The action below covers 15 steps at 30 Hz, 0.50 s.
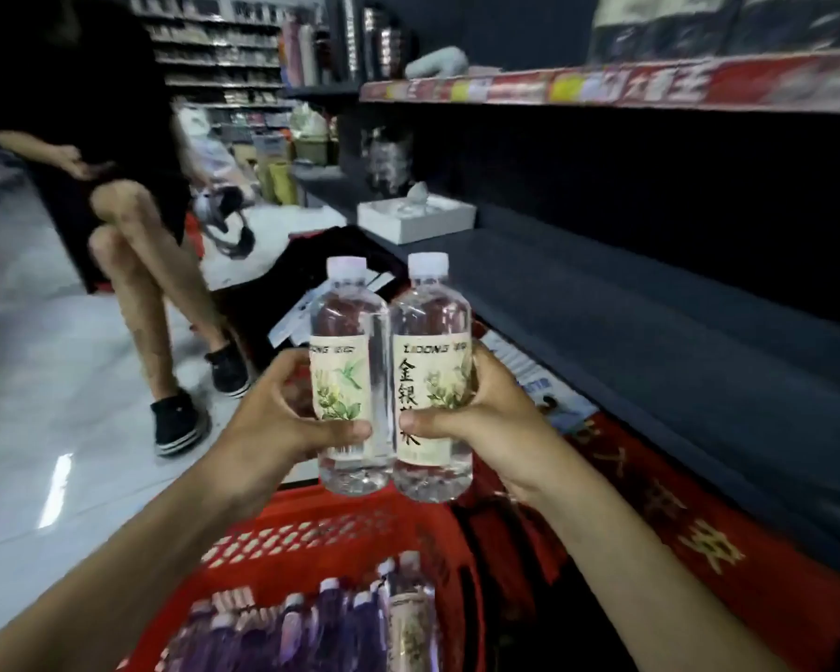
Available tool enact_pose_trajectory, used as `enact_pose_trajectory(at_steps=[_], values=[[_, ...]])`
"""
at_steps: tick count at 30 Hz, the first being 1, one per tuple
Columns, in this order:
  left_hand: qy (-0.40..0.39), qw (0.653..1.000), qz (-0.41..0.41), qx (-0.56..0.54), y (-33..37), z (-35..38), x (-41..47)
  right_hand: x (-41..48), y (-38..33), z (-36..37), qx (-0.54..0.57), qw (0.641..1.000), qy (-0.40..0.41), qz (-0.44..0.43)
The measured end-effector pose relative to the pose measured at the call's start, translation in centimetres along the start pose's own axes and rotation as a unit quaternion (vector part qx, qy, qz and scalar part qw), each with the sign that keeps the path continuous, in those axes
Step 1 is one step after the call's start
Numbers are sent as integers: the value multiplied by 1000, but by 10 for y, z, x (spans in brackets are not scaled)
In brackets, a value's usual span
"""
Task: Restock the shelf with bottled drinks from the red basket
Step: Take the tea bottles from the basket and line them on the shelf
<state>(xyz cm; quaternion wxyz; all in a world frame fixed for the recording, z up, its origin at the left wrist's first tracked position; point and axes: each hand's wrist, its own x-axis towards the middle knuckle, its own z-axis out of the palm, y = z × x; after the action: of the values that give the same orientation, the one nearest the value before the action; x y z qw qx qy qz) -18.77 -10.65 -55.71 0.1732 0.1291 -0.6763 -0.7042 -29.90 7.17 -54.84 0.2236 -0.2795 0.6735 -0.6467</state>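
hold: my left hand point(282, 419) grips left clear cream-labelled bottle point(350, 361), right hand point(486, 419) grips matching right bottle point(432, 361); upright, touching, over red plastic basket point(311, 531) | next: swing right, stand both far back on dark shelf point(651, 322)

Arms reach forward, left hand point(282, 419) gripping the left bottle point(348, 327), right hand point(493, 424) the right bottle point(430, 327), fingers apparently curled behind.

Left hand point(282, 419), right hand point(498, 419) bare; forearms point(141, 550) bare to frame edge.
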Motion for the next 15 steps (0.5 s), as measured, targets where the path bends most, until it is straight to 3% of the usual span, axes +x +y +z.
enact_pose_trajectory(at_steps=[7,15], values=[[-96,994,41,-35,16,128,40,-58,-28,-98,-64,980,176,-69],[-193,979,59,8,-2,277,88,-97,-3,-196,-126,916,372,-82]])
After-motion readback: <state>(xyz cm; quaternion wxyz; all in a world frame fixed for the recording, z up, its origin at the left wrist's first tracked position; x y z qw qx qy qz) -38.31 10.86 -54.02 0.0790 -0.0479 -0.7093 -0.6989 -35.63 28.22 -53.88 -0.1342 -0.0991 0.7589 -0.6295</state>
